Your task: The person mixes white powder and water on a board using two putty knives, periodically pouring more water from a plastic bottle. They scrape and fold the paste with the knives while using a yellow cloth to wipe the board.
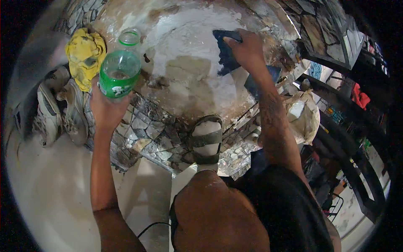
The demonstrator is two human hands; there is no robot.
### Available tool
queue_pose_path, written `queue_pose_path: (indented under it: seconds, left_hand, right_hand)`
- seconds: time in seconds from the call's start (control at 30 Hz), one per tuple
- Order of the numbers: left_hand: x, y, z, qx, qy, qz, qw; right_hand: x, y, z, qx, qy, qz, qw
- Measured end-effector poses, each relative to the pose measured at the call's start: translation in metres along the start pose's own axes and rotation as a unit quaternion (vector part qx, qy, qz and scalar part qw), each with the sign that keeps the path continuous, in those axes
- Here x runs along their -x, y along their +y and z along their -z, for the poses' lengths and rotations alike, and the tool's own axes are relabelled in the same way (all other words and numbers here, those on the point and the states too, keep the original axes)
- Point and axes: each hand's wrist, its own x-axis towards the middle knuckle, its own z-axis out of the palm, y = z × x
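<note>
My left hand [110,105] is wrapped round a cut green plastic bottle [119,75] with a white label marking, at the left of the pale surface. Something greyish shows inside it. At the upper right, my right hand [247,48] grips a dark blue piece of sandpaper or cloth [226,50], which lies against the white-smeared round surface [189,31]. Another dark blue piece [262,80] is under my right wrist. A green-rimmed clear bottle part [129,38] stands just beyond the bottle.
A yellow cloth [85,54] and worn shoes [63,105] are at the left. My sandalled foot [206,136] rests on the stone-patterned edge [153,130]. To the right are an open bag [306,115], dark railings [344,153] and a red cloth [359,96].
</note>
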Motion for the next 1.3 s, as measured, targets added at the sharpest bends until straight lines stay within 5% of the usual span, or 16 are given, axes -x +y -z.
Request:
queue_pose_path:
  seconds: [0.07,0.17,0.27,0.43,0.53,0.8,0.93,1.03,1.3]
  left_hand:
    - [-0.002,0.001,0.001,0.016,-0.008,-0.005,1.0]
    - [-0.006,0.017,0.003,-0.003,-0.019,0.009,1.0]
    - [-0.006,0.002,-0.008,0.074,-0.033,0.031,0.996]
    - [-0.004,0.004,-0.002,-0.009,-0.047,0.006,0.999]
    - [-0.006,0.009,0.001,-0.007,-0.043,0.0,0.999]
    - [-0.006,0.007,0.0,-0.04,-0.042,-0.033,0.998]
    - [-0.004,0.005,-0.001,-0.062,-0.044,-0.034,0.996]
    - [-0.002,0.006,-0.003,-0.081,-0.035,-0.036,0.995]
    - [-0.004,0.005,-0.005,-0.124,-0.058,-0.052,0.989]
  right_hand:
    - [0.003,-0.032,0.014,0.031,-0.011,0.044,0.998]
    - [0.013,-0.046,0.016,0.045,0.097,0.29,0.951]
    - [0.018,-0.053,0.031,0.144,0.034,0.213,0.966]
    - [0.043,0.021,0.049,-0.021,0.073,0.023,0.997]
    - [0.079,0.035,0.045,-0.073,-0.019,-0.174,0.982]
    - [0.094,0.011,-0.035,-0.187,0.006,-0.196,0.963]
    - [0.04,-0.035,-0.012,-0.119,0.04,-0.082,0.989]
    - [0.019,-0.051,0.002,-0.009,0.078,0.134,0.988]
    - [0.023,-0.079,0.038,0.079,-0.027,0.128,0.988]
